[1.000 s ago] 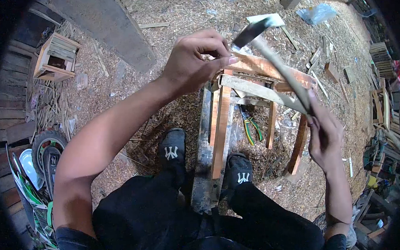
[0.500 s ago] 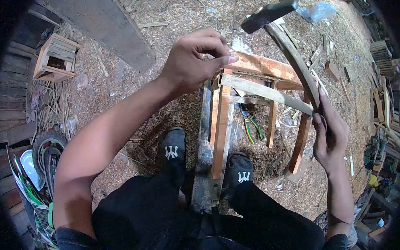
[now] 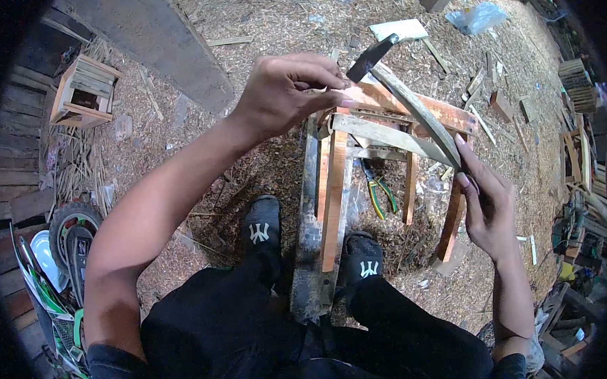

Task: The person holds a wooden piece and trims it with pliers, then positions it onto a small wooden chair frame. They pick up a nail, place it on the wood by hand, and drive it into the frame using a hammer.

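Note:
My right hand (image 3: 492, 208) is closed round the lower end of a hammer's (image 3: 413, 102) wooden handle. The dark hammer head is raised close to my left fingertips. My left hand (image 3: 289, 88) pinches at the far left corner of a small wooden frame with legs (image 3: 335, 215), like a stool; whatever sits between its thumb and finger is too small to make out. A pale crossbar (image 3: 389, 137) runs along the near side of the frame, below the hammer. The frame stands partly over a worn plank (image 3: 310, 270) between my feet.
Pliers with green and yellow handles (image 3: 382, 196) lie on the ground under the frame. A wide board (image 3: 155, 40) is at upper left, near a small wooden box (image 3: 86, 90). Wood scraps (image 3: 503, 106) and a plastic bag (image 3: 475, 19) lie on the shavings to the right.
The hammer head has come down and left, nearer my left fingertips. My right hand has shifted slightly left with it. The left hand keeps its pinch at the corner.

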